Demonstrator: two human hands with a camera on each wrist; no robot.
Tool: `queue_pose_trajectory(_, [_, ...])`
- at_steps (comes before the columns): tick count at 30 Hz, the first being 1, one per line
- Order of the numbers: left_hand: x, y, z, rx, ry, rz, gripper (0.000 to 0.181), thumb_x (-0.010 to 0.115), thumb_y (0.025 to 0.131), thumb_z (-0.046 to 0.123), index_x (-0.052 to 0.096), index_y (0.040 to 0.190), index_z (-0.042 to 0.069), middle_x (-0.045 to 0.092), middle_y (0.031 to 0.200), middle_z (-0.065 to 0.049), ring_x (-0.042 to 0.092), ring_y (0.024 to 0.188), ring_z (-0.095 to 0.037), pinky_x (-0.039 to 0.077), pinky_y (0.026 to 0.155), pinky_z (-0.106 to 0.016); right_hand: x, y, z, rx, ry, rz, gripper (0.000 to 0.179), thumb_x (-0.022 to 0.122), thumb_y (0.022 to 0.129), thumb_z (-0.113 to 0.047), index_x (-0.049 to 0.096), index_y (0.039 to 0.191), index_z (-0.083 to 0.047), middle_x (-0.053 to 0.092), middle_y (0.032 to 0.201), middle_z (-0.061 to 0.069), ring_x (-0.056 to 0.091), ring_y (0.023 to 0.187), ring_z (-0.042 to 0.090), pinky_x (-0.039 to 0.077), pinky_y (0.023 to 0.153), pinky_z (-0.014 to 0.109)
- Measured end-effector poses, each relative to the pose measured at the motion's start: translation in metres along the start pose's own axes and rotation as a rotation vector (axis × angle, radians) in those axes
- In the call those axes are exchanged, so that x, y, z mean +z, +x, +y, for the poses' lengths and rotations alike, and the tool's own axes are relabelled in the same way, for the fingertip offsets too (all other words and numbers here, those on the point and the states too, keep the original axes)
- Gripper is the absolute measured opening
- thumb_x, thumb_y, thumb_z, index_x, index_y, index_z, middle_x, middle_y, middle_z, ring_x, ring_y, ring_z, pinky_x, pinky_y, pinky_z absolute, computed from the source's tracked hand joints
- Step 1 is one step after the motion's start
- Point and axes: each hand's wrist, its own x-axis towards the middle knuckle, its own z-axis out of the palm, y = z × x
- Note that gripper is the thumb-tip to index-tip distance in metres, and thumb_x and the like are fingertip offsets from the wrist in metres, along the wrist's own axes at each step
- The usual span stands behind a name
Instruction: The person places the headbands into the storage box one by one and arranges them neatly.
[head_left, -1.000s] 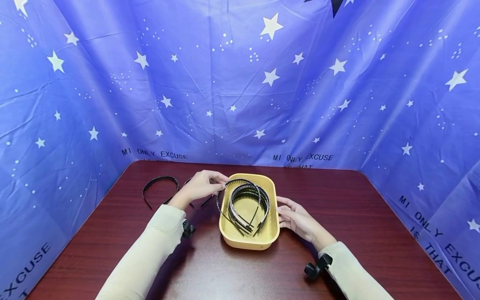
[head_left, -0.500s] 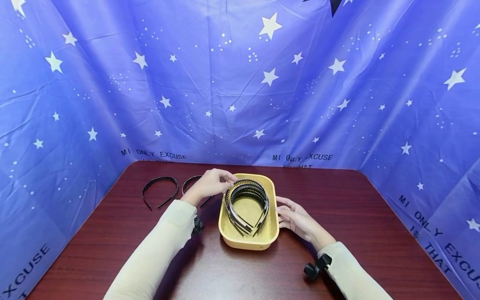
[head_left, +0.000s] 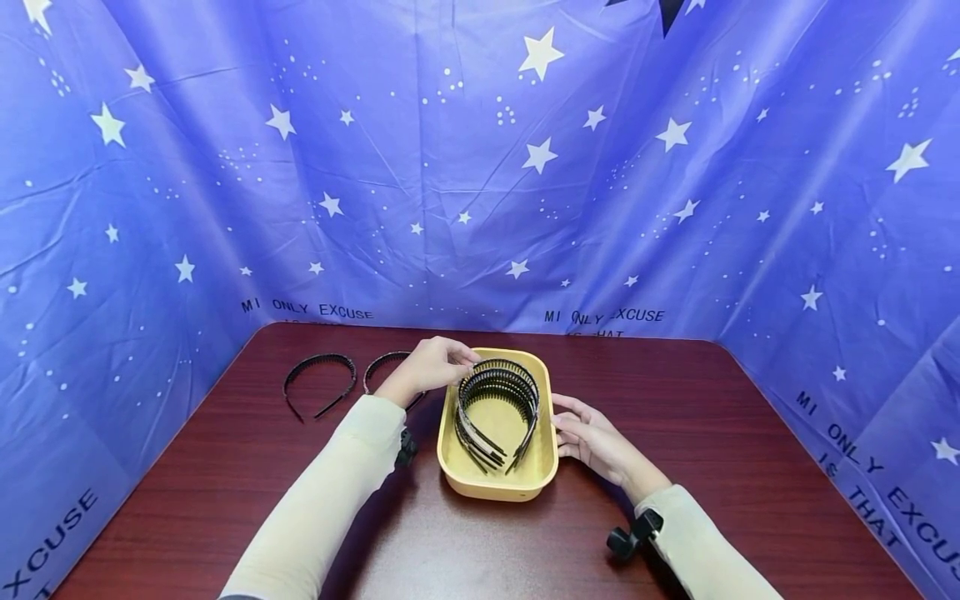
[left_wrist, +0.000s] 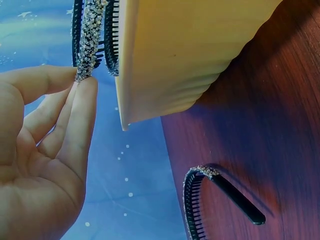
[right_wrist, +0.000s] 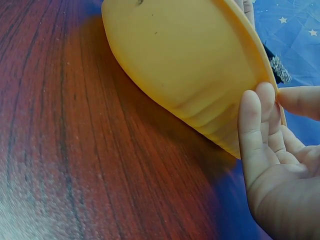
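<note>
My left hand (head_left: 433,365) pinches a headband (left_wrist: 90,42) covered in sparkling stones, between thumb and fingertips, at the far left rim of a yellow plastic basin (head_left: 517,487). Inside the basin several black toothed headbands (head_left: 498,387) lie stacked, arches away from me and ends toward me. The pinched headband lines up over this stack. My right hand (head_left: 596,437) holds the basin's right side, with thumb at the rim and fingers against the outer wall, as the right wrist view shows.
On the dark red wooden table (head_left: 675,392), a black headband (head_left: 321,360) lies at the left. Another headband (head_left: 372,367) beside it is partly hidden behind my left hand. A blue star-patterned cloth (head_left: 480,167) hangs around the table's back and sides.
My left hand has moved right with the pinched headband, bringing it from across the basin's left rim to over the stack. The right hand has stayed at the basin's side.
</note>
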Motion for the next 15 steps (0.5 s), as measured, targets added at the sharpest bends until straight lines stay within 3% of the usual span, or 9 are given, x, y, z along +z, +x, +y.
queue_pose_trajectory(15, [0.0051,0.0051,-0.0048,0.003,0.027,0.004,0.017,0.069,0.088,0.006,0.077,0.104,0.007,0.075,0.092,0.0,0.068,0.073,-0.009,0.057,0.066,-0.025,-0.0011,0.0007,0.0027,-0.005,0.001,0.005,0.059,0.048,0.104,-0.005,0.017,0.153,0.007,0.063,0.107,0.007,0.066,0.081,0.014,0.057,0.072,0.028])
